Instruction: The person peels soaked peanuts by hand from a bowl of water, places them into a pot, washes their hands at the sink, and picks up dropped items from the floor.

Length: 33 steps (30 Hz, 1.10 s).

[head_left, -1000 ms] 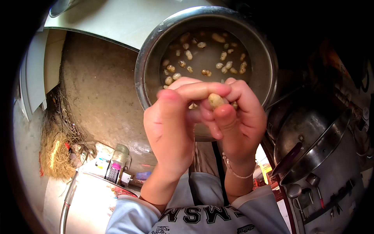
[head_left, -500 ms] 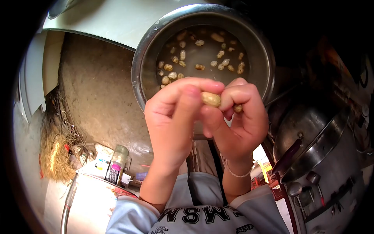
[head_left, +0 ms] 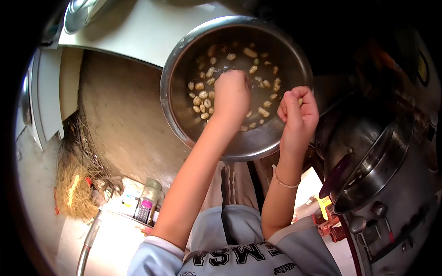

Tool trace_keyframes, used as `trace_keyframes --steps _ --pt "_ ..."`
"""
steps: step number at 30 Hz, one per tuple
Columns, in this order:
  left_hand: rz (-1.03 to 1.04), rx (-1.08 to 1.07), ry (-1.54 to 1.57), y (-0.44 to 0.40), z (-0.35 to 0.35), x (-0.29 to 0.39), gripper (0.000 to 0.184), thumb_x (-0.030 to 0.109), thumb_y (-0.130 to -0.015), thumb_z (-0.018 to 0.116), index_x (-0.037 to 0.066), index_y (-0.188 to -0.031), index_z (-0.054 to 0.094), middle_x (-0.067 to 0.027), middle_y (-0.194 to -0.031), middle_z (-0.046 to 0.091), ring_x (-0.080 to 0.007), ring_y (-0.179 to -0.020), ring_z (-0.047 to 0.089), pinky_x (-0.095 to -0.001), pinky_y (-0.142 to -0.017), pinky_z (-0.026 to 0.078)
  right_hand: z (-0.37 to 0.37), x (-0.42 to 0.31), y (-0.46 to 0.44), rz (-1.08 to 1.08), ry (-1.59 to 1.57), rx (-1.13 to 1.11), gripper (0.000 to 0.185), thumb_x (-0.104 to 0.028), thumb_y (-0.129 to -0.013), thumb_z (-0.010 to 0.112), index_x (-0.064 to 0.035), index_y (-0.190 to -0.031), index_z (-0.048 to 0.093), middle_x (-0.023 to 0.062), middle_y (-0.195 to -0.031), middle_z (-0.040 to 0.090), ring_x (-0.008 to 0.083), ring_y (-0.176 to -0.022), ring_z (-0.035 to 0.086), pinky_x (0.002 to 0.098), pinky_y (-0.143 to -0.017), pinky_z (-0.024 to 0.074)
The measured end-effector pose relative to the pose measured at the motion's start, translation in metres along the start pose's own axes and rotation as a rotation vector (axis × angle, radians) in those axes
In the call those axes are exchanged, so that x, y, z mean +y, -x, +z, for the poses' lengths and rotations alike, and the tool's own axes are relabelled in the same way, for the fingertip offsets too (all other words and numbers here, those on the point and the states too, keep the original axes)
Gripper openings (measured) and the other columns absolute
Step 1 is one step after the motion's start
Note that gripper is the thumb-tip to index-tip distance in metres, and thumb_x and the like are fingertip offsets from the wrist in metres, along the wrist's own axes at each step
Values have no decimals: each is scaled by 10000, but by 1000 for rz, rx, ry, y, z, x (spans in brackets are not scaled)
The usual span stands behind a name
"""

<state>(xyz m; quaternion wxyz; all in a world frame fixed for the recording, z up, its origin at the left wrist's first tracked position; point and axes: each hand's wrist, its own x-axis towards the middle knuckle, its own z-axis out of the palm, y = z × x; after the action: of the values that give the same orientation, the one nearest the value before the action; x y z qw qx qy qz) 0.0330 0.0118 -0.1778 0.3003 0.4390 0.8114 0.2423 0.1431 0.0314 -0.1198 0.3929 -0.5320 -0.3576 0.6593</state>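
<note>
A wide metal basin (head_left: 172, 101) holds water with several unshelled peanuts (head_left: 203, 94) in it. Over the basin's middle, my left hand (head_left: 232, 92) reaches down to the water, its fingertips hidden beneath the back of the hand. What it holds, if anything, cannot be seen. My right hand (head_left: 300, 110) is at the basin's right rim, fingers curled closed around a peanut (head_left: 300, 101) that shows between thumb and fingers.
A pale table (head_left: 133, 32) adjoins the basin at the upper left. Large metal pans (head_left: 368, 179) and hanging ladles (head_left: 357, 225) are at the right. A straw bundle (head_left: 76, 193) and a jar (head_left: 152, 189) stand at the lower left.
My hands have moved apart. The left has gone forward and down to the water, and the peanut seen between both hands is out of sight. The right has shifted right, still closed.
</note>
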Motion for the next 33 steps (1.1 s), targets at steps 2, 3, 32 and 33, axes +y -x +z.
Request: trace_keyframes --steps 2,3,32,33 --pt "27 -10 -88 -10 3 5 80 71 -662 570 -3 -683 593 -184 -648 554 -348 -655 543 -386 -602 435 -4 0 2 55 -49 45 124 -30 -787 523 -62 -719 425 -56 -650 399 0 -575 333 130 -511 285" --pt "34 -20 -167 -13 0 9 77 70 -660 572 -4 -671 590 -180 -639 555 -350 -638 542 -392 -588 435 -1 -1 2 27 -20 47 127 -27 -786 518 -63 -709 423 -60 -650 394 2 -568 333 140 -490 282" --pt "-123 180 615 77 -110 66 163 -80 -646 646 -32 -791 588 -72 -726 603 -101 -674 571 -181 -635 460 -3 21 10 464 -406 -337 101 -38 -814 361 -24 -863 448 7 -672 416 42 -519 344 156 -421 287" --pt "-131 184 642 83 -107 83 161 -84 -637 649 -34 -773 580 -79 -721 601 -108 -673 572 -187 -623 467 -4 24 9 441 -369 -352 91 -50 -824 379 -27 -875 452 3 -659 414 38 -506 339 151 -408 278"
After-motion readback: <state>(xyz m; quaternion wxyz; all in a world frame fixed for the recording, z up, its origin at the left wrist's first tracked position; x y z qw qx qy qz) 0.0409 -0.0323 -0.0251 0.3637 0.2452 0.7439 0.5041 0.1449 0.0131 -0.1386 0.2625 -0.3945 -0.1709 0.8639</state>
